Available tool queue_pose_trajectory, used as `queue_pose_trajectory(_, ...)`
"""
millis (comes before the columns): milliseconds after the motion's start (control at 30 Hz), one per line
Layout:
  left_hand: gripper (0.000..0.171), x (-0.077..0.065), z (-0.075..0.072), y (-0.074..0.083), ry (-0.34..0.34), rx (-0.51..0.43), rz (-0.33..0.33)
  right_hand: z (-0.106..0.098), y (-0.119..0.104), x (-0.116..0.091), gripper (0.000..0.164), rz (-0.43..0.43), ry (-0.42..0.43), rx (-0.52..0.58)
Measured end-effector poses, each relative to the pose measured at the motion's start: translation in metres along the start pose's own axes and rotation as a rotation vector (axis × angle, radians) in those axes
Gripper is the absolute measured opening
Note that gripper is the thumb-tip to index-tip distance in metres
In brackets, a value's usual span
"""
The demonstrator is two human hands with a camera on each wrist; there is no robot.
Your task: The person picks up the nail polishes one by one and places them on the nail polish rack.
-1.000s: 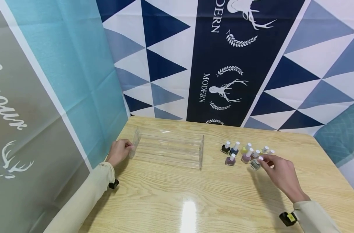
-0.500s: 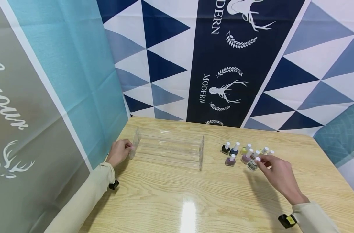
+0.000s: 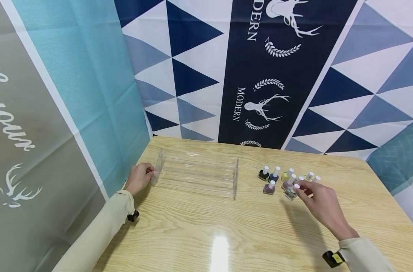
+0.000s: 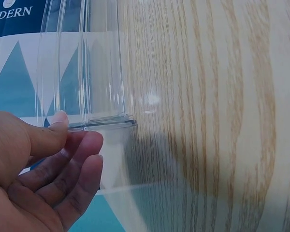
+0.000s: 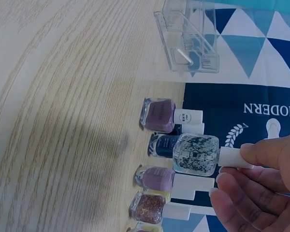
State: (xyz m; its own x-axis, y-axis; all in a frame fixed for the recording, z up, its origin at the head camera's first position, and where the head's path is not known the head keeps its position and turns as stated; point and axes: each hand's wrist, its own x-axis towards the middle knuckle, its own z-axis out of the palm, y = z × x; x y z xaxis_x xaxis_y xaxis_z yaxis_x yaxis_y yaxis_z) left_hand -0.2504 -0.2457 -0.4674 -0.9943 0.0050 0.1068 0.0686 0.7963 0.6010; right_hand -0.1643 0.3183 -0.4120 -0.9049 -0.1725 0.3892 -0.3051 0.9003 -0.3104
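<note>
A clear acrylic tiered rack (image 3: 197, 177) lies on the wooden table at the left. My left hand (image 3: 139, 178) pinches the edge of its left end panel (image 4: 99, 123) between thumb and fingers. With thumb and fingertips, my right hand (image 3: 322, 204) pinches the white cap of a nail polish bottle (image 5: 197, 154) with black and white flecks. In the right wrist view that bottle overlaps a dark blue nail polish bottle (image 5: 162, 146). Close by stand a purple bottle (image 5: 158, 115), a lilac bottle (image 5: 155, 179) and a brown glitter bottle (image 5: 147, 208).
A black bottle (image 3: 263, 174) and a yellow bottle (image 3: 285, 176) stand toward the back of the group, with more white caps partly behind my right hand. Patterned cloth (image 3: 193, 75) hangs along the table's back and left sides.
My right hand has moved left with the flecked nail polish bottle, past the front of the other bottles. The left hand stays on the rack's end panel.
</note>
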Motion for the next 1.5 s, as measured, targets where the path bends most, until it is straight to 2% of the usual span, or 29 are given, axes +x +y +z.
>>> queue_pose_trajectory(400, 0.007, -0.001, 0.001, -0.003, 0.012, -0.008, 0.049, 0.001, -0.013, 0.005, 0.018, -0.016, -0.028, 0.018)
queue_pose_trajectory(1033, 0.008, -0.002, 0.001, -0.002, -0.001, -0.008, 0.029, 0.012, -0.026, 0.017, 0.014, -0.096, 0.016, 0.05)
queue_pose_trajectory(1500, 0.007, -0.002, 0.001, -0.004, -0.001, -0.015, 0.019, 0.015, -0.033, 0.023, 0.018, -0.102, -0.007, 0.062)
